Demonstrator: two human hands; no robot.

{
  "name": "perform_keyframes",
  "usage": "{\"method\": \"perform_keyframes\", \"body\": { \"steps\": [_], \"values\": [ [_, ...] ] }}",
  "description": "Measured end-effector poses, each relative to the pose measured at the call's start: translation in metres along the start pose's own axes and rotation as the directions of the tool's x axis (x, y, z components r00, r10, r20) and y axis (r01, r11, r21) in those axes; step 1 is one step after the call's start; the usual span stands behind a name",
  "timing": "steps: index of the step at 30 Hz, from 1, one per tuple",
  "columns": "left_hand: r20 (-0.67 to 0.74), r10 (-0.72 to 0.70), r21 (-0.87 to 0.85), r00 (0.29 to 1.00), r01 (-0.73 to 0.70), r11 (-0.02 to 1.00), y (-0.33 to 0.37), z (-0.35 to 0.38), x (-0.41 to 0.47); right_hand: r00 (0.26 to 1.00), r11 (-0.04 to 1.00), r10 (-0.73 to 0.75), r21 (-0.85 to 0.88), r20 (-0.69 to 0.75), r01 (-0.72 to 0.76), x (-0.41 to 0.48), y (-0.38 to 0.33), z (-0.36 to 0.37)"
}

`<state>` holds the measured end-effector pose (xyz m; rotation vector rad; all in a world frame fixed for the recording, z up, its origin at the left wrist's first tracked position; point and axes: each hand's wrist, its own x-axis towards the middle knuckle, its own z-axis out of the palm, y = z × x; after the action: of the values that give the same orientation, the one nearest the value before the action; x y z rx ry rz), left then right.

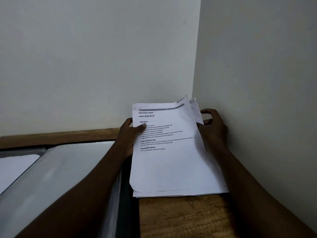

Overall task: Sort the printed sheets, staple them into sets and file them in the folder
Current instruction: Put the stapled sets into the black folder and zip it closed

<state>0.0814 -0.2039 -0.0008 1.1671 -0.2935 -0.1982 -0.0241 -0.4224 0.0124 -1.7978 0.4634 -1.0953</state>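
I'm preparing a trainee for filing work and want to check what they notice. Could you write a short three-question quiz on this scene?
1. Short answer: on which side of the stack of sheets does the open folder lie?
2. Multiple choice: the top sheet is titled A) Refill Powder Compact, B) Replace Printer Toner, C) Fold Bath Towels.
3. True or false: the stack lies flat with no hand on it.

Key
1. On its left.
2. A.
3. False: the left hand has its grip on the left edge, thumb on the print, and the right hand is at the right edge.
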Motion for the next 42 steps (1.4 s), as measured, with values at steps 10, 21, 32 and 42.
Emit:
{"method": "perform_keyframes", "body": {
  "steps": [10,21,32,42],
  "values": [
    [0.016,0.046,0.035,0.999,-0.046,0.998,-0.003,-0.003,0.001,0.990,0.993,-0.113,-0.039,-0.085,0.110,0.001,-0.006,0.002],
    [-0.003,-0.015,-0.023,1.000,0.015,1.000,-0.001,-0.003,-0.001,0.988,0.982,-0.112,-0.167,-0.105,0.094,-0.003,-0.011,-0.002],
    [0.008,-0.005,0.021,1.000,0.005,1.000,0.000,-0.002,-0.004,0.981,0.986,-0.161,-0.064,-0.111,0.154,-0.010,-0.014,-0.001],
    [-0.020,0.011,0.034,1.000,-0.010,0.999,-0.001,-0.001,-0.004,0.977,0.966,-0.181,-0.208,-0.108,0.156,-0.009,-0.001,0.000]
  ]
}}
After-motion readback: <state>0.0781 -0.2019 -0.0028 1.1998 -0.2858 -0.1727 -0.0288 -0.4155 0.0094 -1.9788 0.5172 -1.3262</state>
